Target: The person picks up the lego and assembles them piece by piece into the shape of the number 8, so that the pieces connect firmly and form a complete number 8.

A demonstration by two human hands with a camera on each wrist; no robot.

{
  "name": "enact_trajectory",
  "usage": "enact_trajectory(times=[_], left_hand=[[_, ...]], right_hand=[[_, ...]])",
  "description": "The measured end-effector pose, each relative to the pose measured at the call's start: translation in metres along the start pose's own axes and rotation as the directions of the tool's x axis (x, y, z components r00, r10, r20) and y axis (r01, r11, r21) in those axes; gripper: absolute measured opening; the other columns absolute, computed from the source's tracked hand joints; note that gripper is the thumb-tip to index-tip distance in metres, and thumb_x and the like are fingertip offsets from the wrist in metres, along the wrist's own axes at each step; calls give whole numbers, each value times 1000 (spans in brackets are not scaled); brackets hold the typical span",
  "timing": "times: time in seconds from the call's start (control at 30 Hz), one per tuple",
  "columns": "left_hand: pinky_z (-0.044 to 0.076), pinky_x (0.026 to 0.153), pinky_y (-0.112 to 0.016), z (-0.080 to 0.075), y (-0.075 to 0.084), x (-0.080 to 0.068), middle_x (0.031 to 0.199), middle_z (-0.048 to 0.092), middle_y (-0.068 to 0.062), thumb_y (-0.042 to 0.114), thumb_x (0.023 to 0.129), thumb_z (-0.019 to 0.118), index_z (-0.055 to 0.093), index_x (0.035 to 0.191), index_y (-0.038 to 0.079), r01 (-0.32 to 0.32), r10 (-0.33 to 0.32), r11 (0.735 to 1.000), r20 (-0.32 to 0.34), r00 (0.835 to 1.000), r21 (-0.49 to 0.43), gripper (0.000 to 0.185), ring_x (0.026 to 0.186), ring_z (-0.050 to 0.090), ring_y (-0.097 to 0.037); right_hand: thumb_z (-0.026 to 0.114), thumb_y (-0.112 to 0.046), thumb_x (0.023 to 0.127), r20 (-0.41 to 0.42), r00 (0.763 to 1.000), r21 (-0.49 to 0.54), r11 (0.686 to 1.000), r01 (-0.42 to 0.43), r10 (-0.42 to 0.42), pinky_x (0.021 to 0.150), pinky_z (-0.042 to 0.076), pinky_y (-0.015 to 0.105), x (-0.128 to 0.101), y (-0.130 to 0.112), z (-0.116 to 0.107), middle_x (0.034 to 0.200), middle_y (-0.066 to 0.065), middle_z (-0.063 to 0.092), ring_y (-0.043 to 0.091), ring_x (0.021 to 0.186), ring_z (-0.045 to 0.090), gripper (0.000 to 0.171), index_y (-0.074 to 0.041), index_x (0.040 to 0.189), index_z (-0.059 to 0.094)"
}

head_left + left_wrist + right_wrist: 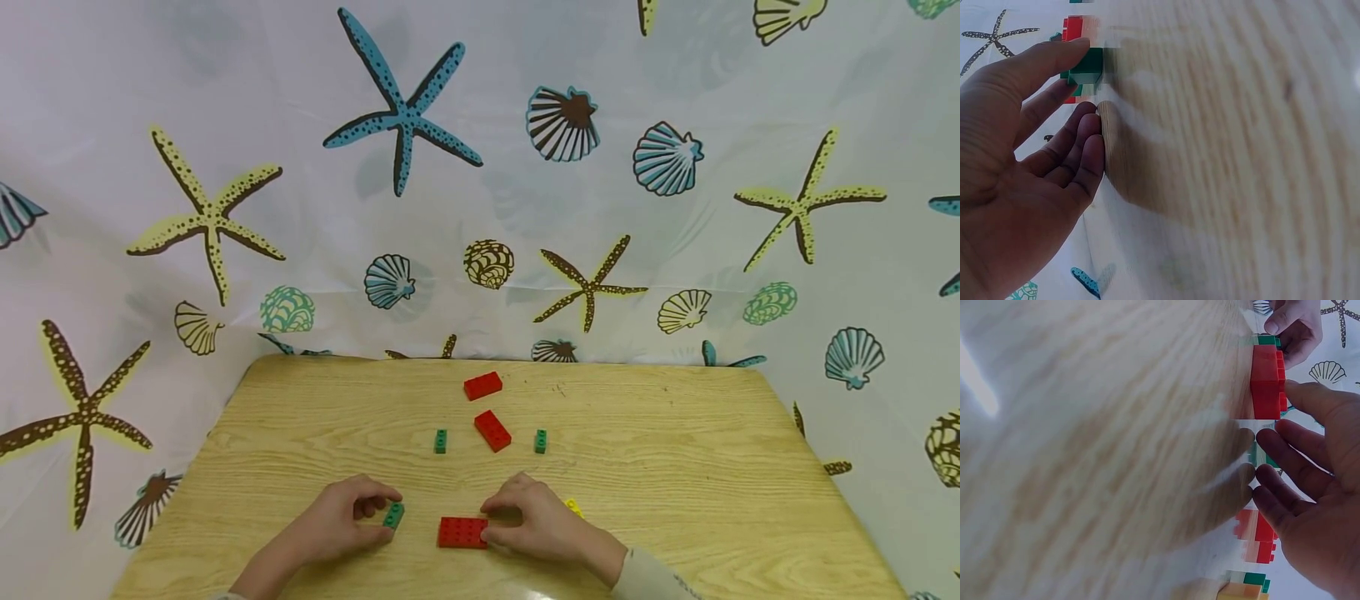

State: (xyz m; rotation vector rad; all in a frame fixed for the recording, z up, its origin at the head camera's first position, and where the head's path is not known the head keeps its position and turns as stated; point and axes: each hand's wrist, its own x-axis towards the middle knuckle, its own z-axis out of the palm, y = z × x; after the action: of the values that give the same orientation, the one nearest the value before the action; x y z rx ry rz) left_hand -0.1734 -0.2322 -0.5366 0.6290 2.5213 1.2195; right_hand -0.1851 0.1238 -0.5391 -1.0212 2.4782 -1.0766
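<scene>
My left hand (341, 518) pinches a small green brick (393, 515) between thumb and index finger, just above or on the table. In the left wrist view this green brick (1088, 65) sits at the fingertips, the other fingers loosely bent below. To its right lies a wide red brick (462, 532), studs up. My right hand (536, 521) is at that brick's right end, thumb touching its edge and fingers spread. From the right wrist view, the red brick (1266, 381) stands beside the thumb, and the fingers are not wrapped round it.
Farther back on the wooden table (675, 467) lie two red bricks (492, 431), with a small green brick (441, 442) to the left and another green brick (541, 442) to the right. A yellow brick (574, 507) is partly hidden behind my right hand. A patterned curtain (480, 208) surrounds the table.
</scene>
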Motion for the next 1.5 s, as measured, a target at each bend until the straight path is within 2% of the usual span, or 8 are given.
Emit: enact_trajectory(times=[0.37,0.53,0.73,1.0,1.17,1.3,1.5], left_hand=[[51,77,-23,0,3,0,109,68,-1,27,88,87,75,121,11,16,-16,1000,-7,1000,2,38,93,58,-11],[54,79,-24,1,5,0,113,71,-2,26,88,87,75,121,10,29,-29,1000,-9,1000,-8,39,96,63,-12],[53,78,-23,7,12,0,105,74,2,25,85,89,77,116,12,37,-37,999,-36,999,-3,36,92,65,-12],[53,79,-22,12,19,3,104,75,6,28,88,86,76,116,14,33,-33,999,-37,999,12,32,95,69,-11],[57,82,-25,17,21,5,105,76,6,29,89,86,75,116,12,-2,3,1000,-49,999,20,34,95,71,-8],[60,84,-28,20,24,7,105,76,4,28,89,86,74,115,11,-32,32,999,-39,999,-13,33,95,71,-6],[61,86,-30,24,29,8,107,76,3,28,90,85,73,116,9,-59,58,998,-28,998,-37,34,97,72,-7]], right_hand=[[74,-32,101,-1,999,-4,999,51,-51,92,48,20,0,1,0,108,-9,76,2,106,54,22,-17,116,80],[71,-34,102,-26,991,-18,991,131,-132,89,49,21,1,10,2,107,-9,76,3,105,55,24,-16,116,80],[69,-38,104,-36,977,-40,977,209,-210,85,50,23,3,24,7,107,-10,75,6,105,57,27,-17,117,80],[72,-34,102,-4,994,-15,994,111,-111,91,49,22,1,7,1,108,-8,75,2,107,55,26,-14,116,80],[73,-31,101,5,996,-21,996,88,-88,91,49,22,1,4,0,108,-7,76,3,107,55,24,-14,117,80],[73,-33,101,14,999,-3,999,49,-49,93,48,22,1,3,0,108,-8,75,3,108,55,25,-15,117,80],[74,-30,101,7,997,-19,997,76,-75,92,49,22,1,4,0,108,-6,76,3,107,54,24,-14,116,80]])
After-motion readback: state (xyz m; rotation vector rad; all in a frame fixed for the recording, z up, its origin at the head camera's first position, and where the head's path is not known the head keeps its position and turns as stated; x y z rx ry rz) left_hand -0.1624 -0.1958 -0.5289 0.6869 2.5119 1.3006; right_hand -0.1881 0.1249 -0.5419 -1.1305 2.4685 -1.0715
